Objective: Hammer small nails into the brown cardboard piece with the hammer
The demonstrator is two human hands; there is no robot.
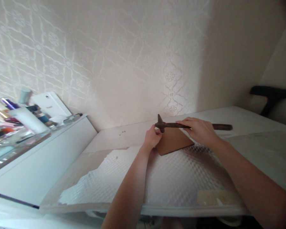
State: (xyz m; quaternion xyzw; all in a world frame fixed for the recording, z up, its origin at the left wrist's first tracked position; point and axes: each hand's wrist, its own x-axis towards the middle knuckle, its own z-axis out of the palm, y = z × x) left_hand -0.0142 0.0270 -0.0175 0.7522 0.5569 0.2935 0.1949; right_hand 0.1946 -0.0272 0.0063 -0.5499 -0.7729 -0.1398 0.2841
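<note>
head view: your right hand (pixel 202 129), fingers clamped round hammer (pixel 173 125). hammer head close by your left hand (pixel 153 137), at left edge of brown board (pixel 173 143); whether left fingers pinch anything, cannot tell. board on dimpled sheet (pixel 173 181) over counter (pixel 224 119). risk: glancing swing could strike left fingers; yielding sheet could let board skid.

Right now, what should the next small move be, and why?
Probably raise the hammer slightly with the right hand: its head appears right beside the left hand, near the edge of the brown board, so a downward swing might catch it.
</note>
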